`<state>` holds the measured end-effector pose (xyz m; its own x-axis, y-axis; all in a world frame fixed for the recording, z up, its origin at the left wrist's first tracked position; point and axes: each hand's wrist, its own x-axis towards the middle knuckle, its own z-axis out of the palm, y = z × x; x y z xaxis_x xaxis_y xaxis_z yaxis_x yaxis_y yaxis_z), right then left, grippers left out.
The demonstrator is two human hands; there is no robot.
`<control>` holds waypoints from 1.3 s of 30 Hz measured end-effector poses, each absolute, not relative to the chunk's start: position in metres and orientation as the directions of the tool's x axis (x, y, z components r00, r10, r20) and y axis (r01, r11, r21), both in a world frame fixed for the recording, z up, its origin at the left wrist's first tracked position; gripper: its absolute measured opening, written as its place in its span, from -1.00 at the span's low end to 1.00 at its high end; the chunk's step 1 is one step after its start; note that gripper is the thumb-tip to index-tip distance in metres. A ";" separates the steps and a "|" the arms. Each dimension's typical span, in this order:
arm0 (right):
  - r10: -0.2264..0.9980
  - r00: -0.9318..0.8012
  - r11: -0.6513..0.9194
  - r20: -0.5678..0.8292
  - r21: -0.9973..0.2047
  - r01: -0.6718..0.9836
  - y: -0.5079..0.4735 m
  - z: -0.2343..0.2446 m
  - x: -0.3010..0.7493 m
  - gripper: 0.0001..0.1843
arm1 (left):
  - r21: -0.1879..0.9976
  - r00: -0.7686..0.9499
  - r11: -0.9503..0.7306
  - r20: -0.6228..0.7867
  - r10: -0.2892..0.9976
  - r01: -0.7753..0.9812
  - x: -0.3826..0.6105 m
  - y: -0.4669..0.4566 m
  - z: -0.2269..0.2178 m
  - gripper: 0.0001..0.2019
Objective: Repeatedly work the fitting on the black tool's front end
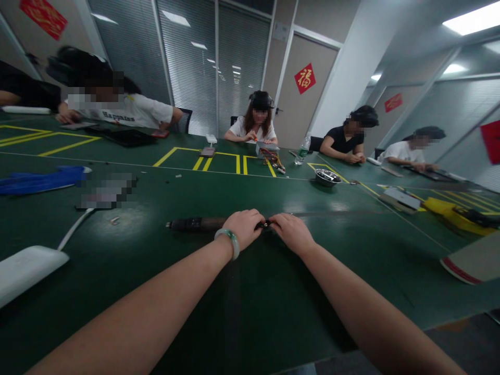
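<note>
Dark cylindrical tool, brownish midsection, lying sideways on green table, small dark piece between hands

The green bench is smooth and a bit shiny, with soft patches of light. The long dark tool has a black end like plastic and a dull brown middle. The bracelet looks like smooth, shiny stone. The bowl is very shiny metal. The bottle is clear plastic. The white block looks like smooth plastic.
</note>
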<state>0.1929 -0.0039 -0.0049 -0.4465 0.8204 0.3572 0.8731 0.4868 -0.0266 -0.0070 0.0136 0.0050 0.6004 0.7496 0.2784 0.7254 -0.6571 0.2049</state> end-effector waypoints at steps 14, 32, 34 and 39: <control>0.811 -0.476 0.513 0.341 -0.023 0.858 -0.003 -0.005 0.188 -0.87 | 0.194 0.610 -0.673 0.299 0.734 0.714 -0.006 0.016 0.001 -0.85; 0.804 -0.578 0.556 0.142 0.167 0.814 0.011 0.001 0.188 -0.80 | 0.249 0.571 -0.652 0.328 0.753 0.717 -0.008 0.016 0.001 -0.71; 0.806 -0.575 0.554 0.140 0.165 0.816 0.014 0.001 0.186 -0.83 | 0.243 0.572 -0.655 0.335 0.749 0.715 -0.008 0.015 0.001 -0.71; 0.823 -0.544 0.524 0.163 0.152 0.838 0.015 -0.002 0.181 -0.89 | 0.228 0.573 -0.653 0.330 0.750 0.722 -0.008 0.015 0.000 -0.70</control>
<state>0.1809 0.0151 -0.0018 -0.5438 0.8232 0.1632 0.8383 0.5235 0.1524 -0.0079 0.0149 -0.0001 0.5734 0.7499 0.3299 0.7224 -0.6528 0.2281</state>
